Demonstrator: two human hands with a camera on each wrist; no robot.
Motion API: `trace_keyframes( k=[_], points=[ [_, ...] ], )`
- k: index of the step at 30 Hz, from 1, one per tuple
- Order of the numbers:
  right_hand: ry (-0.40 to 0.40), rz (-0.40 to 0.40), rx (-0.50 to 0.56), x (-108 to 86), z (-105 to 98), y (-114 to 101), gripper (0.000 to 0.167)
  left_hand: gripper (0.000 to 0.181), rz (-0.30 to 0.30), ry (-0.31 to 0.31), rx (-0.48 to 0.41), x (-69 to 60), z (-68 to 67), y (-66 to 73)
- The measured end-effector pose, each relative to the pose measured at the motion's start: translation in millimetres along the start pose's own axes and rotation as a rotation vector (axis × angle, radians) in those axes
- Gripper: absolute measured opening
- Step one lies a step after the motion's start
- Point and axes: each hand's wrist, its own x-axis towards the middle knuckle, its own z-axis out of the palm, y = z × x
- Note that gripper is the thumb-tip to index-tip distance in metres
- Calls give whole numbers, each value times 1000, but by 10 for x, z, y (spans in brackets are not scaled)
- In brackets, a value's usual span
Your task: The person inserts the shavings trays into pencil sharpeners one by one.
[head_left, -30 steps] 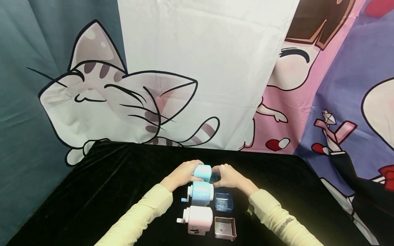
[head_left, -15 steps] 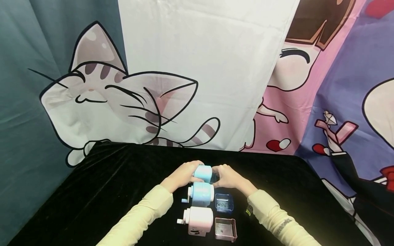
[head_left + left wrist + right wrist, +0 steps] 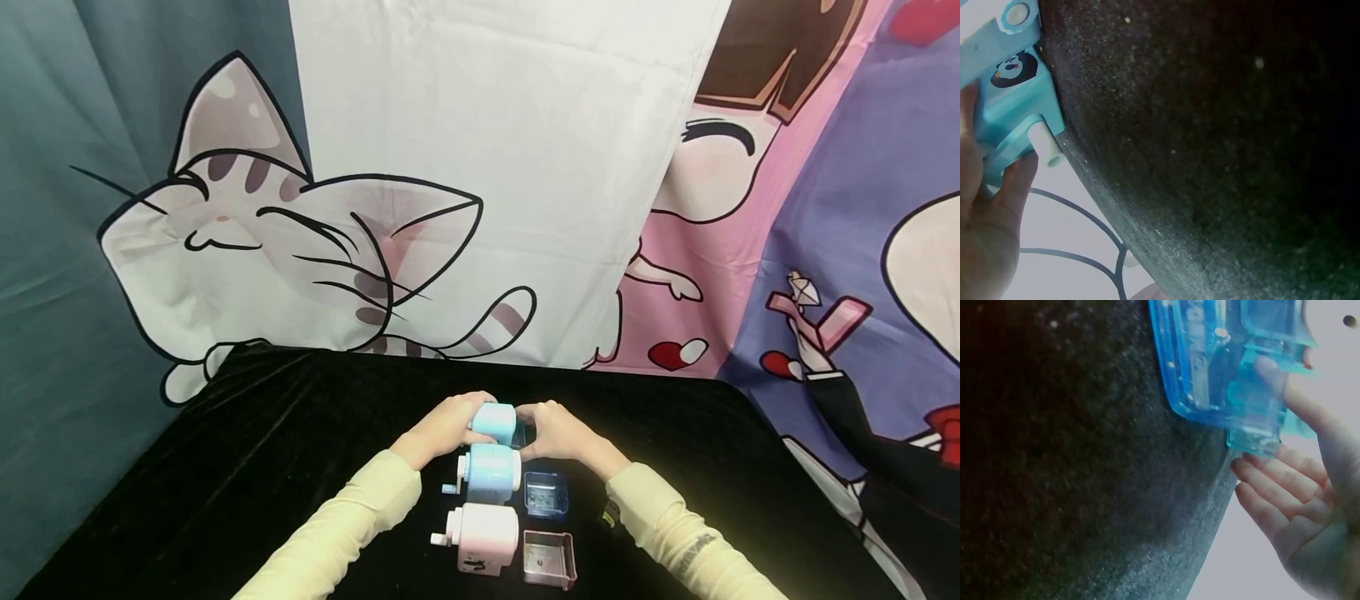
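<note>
My left hand [image 3: 447, 423] grips a teal crank pencil sharpener [image 3: 492, 422], the farthest of three in a column. In the left wrist view, the sharpener's crank handle [image 3: 1046, 145] and a cartoon sticker [image 3: 1015, 69] show above the hand [image 3: 991, 244]. Opposite it, my right hand [image 3: 558, 429] pinches a clear teal shavings drawer [image 3: 1254, 439] at the sharpener's right side, with the thumb on one face and the fingers on the other. Whether the drawer sits partly inside the sharpener cannot be told.
Nearer stand a blue sharpener [image 3: 491, 468] and a pink sharpener [image 3: 487, 532], cranks to the left. Right of them lie a clear blue drawer [image 3: 546, 493] and a clear pink drawer [image 3: 549, 557]. Black cloth [image 3: 300, 467] covers the table; printed curtains [image 3: 480, 100] hang behind.
</note>
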Motion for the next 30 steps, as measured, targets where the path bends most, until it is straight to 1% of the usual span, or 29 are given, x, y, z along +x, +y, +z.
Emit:
trace_keyframes(
  k=[5,8,10,16,25,30],
  points=[
    [-19,19,30,-22,-49,35,63,54,8,-4,3,-5,25,-9],
    [-18,39,52,-24,-76,50,61,54,17,2,5,-7,30,-9],
    [-10,35,61,-22,-85,54,57,54,20,5,9,-7,28,-7],
    [3,45,89,-9,-60,51,48,54,20,8,6,-1,11,-7],
    [1,63,136,-19,-21,67,47,54,7,7,-9,-3,25,-8],
    [-7,54,128,-13,-36,56,47,54,8,13,-6,13,30,-16]
  ],
)
